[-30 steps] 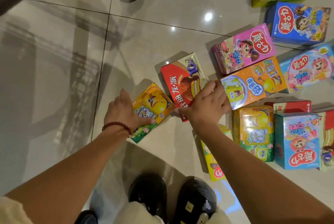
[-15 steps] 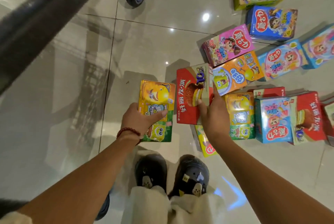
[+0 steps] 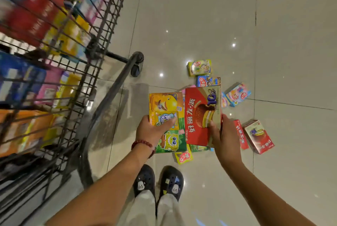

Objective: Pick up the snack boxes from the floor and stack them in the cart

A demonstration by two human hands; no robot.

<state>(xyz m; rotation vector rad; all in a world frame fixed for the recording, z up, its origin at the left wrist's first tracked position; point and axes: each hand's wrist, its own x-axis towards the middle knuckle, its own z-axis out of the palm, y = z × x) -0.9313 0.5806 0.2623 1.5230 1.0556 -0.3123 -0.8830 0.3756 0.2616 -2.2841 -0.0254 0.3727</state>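
My left hand (image 3: 152,130) grips a yellow-and-green cartoon snack box (image 3: 166,105) by its left edge, thumb across the front. My right hand (image 3: 221,133) grips a red chocolate-pie box (image 3: 197,114) by its right edge. Both boxes are held side by side at waist height above the floor. The wire cart (image 3: 76,72) stands at the left with several stacked snack boxes (image 3: 32,15) inside, blurred. Several more boxes lie on the tiles: a green one (image 3: 199,67), a blue one (image 3: 207,80), a pink-and-blue one (image 3: 238,94), and two red ones (image 3: 259,137).
The cart's dark frame bar (image 3: 111,101) slants between me and the basket, and a caster wheel (image 3: 137,64) sits on the floor near the boxes. My dark shoes (image 3: 158,182) stand just below a small yellow box (image 3: 184,157). Glossy tile floor extends to the right.
Both hands have lifted their boxes well above the floor. The view swung left and up, so the loaded cart basket now fills the left side and the floor boxes look smaller.
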